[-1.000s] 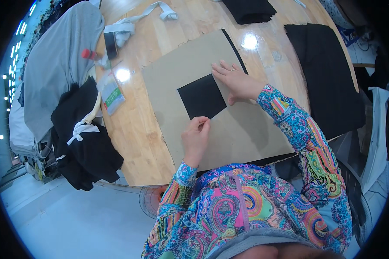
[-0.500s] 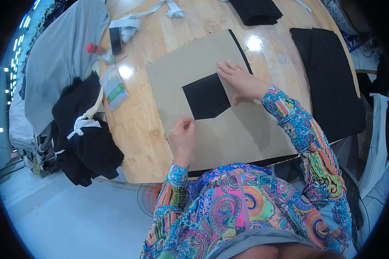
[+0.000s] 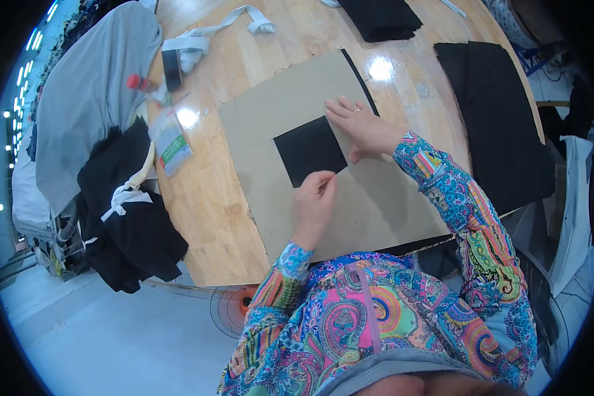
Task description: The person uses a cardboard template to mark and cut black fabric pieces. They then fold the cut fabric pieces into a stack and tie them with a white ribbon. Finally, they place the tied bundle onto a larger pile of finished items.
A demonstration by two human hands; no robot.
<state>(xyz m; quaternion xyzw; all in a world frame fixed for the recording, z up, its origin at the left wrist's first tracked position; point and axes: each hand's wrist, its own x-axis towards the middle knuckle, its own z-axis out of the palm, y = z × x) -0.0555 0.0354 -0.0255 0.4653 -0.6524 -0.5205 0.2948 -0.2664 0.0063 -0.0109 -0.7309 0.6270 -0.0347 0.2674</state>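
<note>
Could skew or crease if the pinch tugs while the flat palm lifts. Left hand [image 3: 315, 198] pinched together on the near edge of the black cloth square [image 3: 310, 149]. Right hand [image 3: 363, 129] spread flat on its far side. Square lying mid-cardboard [image 3: 376, 204] on the counter [image 3: 204, 198].

1. Desk [image 3: 211, 204]: light wood, glossy, lamp glare near the far side.
2. Centre: large tan cardboard sheet [image 3: 376, 211] lying flat, reaching the near edge.
3. On the cardboard: black fabric square [image 3: 310, 150].
4. Right edge: large black cloth panel [image 3: 501, 125], flat.
5. Far edge: folded black cloth [image 3: 379, 16]; white strap [image 3: 208, 33] toward the far left corner.
6. Left edge: grey garment [image 3: 89, 99] and black garment [image 3: 129, 211] draped over it; clear packet [image 3: 171, 142] and dark phone [image 3: 172, 68] just inside.
</note>
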